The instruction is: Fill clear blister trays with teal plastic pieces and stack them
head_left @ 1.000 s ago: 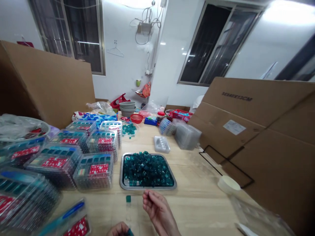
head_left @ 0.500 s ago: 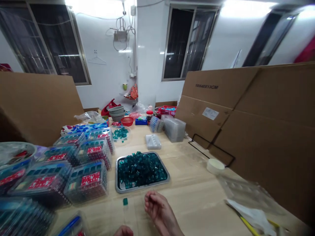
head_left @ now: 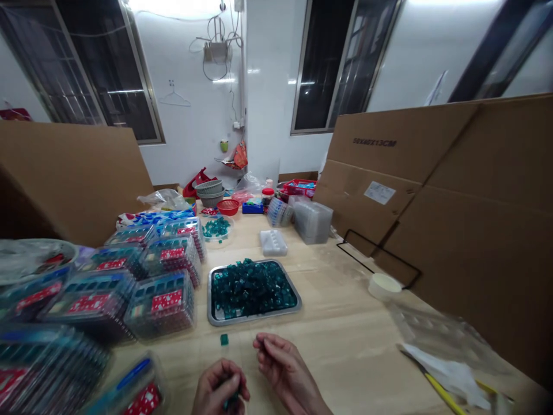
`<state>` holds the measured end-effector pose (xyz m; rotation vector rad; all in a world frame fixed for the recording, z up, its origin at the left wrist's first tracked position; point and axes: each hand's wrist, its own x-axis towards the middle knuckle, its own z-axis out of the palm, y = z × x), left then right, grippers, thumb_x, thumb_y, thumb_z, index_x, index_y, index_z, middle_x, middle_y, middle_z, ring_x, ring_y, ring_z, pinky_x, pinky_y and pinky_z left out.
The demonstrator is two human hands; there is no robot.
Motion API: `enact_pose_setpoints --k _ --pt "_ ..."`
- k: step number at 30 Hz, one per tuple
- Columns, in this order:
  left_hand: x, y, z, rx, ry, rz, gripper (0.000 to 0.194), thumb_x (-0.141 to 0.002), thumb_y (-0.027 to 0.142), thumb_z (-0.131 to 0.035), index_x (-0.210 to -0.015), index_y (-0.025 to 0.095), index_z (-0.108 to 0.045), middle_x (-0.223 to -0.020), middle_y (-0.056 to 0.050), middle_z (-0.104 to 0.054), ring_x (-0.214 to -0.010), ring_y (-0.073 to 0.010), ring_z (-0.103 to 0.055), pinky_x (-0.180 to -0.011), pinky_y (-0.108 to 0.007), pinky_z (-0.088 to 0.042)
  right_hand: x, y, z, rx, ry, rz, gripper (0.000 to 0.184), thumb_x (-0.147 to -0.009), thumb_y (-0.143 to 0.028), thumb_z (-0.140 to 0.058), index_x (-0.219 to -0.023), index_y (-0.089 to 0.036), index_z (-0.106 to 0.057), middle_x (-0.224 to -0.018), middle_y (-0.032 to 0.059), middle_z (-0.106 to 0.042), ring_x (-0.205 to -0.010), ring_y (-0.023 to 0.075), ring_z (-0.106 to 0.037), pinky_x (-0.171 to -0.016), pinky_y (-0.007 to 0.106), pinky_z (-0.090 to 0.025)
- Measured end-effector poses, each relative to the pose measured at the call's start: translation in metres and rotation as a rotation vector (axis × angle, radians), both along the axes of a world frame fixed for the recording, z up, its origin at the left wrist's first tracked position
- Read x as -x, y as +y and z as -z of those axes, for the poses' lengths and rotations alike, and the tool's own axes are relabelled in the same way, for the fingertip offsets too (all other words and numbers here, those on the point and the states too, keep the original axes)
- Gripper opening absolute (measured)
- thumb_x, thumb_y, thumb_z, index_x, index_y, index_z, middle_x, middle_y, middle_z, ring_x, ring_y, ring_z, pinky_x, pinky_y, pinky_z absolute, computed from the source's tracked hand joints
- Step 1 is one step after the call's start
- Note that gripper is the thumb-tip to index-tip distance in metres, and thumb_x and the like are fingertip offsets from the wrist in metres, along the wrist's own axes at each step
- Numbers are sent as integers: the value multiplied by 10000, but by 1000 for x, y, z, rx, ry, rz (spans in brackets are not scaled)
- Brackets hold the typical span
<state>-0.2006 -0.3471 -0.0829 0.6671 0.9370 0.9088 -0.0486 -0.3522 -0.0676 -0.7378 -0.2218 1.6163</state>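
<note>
One small teal cube (head_left: 224,339) lies on the pale wooden table (head_left: 345,351), just ahead of both hands, nearer the left hand (head_left: 220,389), which is curled around a teal piece; right hand (head_left: 280,369) loosely curled, empty.

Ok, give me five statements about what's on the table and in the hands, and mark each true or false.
1. The metal tray holds teal cubes. True.
2. The left hand is empty and lies flat on the table. False: its fingers are curled around a small teal piece.
3. One loose teal cube lies on the table between the tray and the hands. True.
4. The roll of tape sits left of the tray. False: it is on the right, near the cardboard sheets.
5. The stacked clear packs stand on the right side of the table. False: they stand left of the tray.
</note>
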Motion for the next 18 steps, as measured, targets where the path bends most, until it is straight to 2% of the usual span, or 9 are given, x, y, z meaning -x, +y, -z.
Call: enact_pose_setpoints --k 5,10,15,18 --pt "-9 7 -17 -69 104 -45 441 -468 462 -820 -671 122 -625 -449 46 -483 -373 -39 -363 -360 -165 -179 6 -14 5 9 -1 -78 282 -589 -242 -841 -805 -107 -721 -724 62 -706 -545 104 -620 -522 201 -510" --pt "-21 3 -25 -103 182 -1 404 -506 459 -781 -623 103 -630 -480 20 -518 -372 -23 -319 -370 -171 -135 12 -24 7 -14 -120 -96 330 -574 -311 -845 -804 -102 -734 -661 49 -688 -510 86 -577 -485 190 -484" --pt "-21 3 -24 -99 278 -3 298 -523 380 -740 -557 119 -600 -423 39 -466 -370 -36 -291 -386 -183 -140 13 -28 6 -24 -223 -61 346 -566 -344 -844 -795 -105 -742 -668 54 -679 -527 96 -568 -489 208 -492" --pt "-20 1 -21 -195 364 2 237 -575 352 -693 -558 126 -623 -455 14 -512 -415 -73 -374 -417 -199 -241 12 -29 7 -30 -229 -64 343 -579 -354 -836 -806 -114 -744 -673 56 -678 -530 102 -567 -481 212 -491"
